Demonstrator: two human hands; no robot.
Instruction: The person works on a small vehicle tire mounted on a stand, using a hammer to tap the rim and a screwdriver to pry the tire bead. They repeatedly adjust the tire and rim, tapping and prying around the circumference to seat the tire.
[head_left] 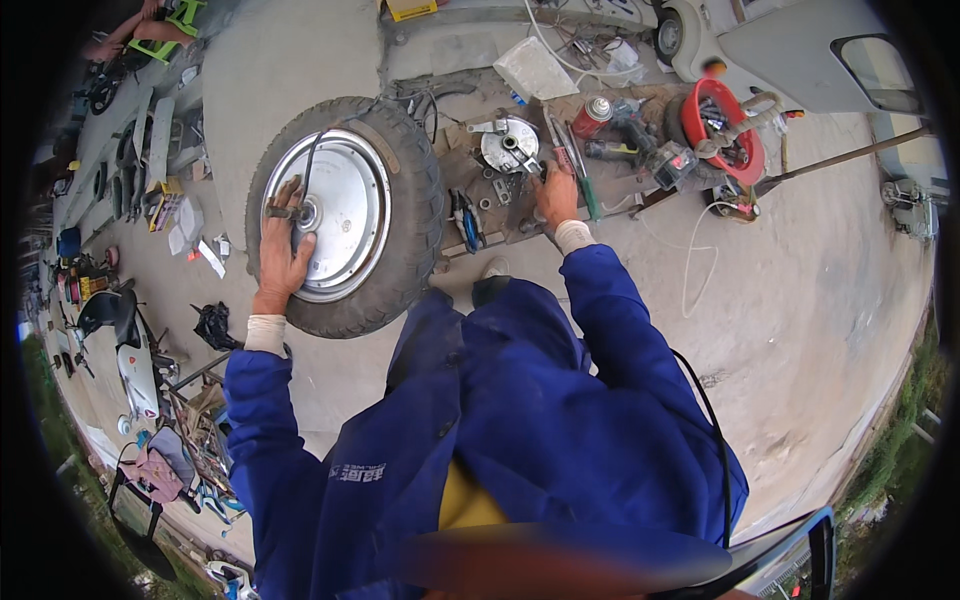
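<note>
A wheel [419, 200] with a knobby black tyre and a silver hub [350, 220] stands in front of me on the left. My left hand [283, 245] lies against the hub beside its protruding axle [290, 212], fingers stretched and thumb apart. A black cable [312, 160] runs up from the hub centre. On the right, my right hand [557, 197] is over the tool-covered board, its fingers curled; what they grip, if anything, is hidden. Just beyond those fingers lies a round silver brake plate [508, 145] with a lever. A green-handled screwdriver [590, 195] lies right of that hand.
Blue-handled pliers [466, 222] and loose nuts lie between wheel and right hand. Farther right are a red spray can [592, 117], a cordless power tool [640, 135] and a red basin [750, 165] of parts. A white scooter [135, 375] stands at far left.
</note>
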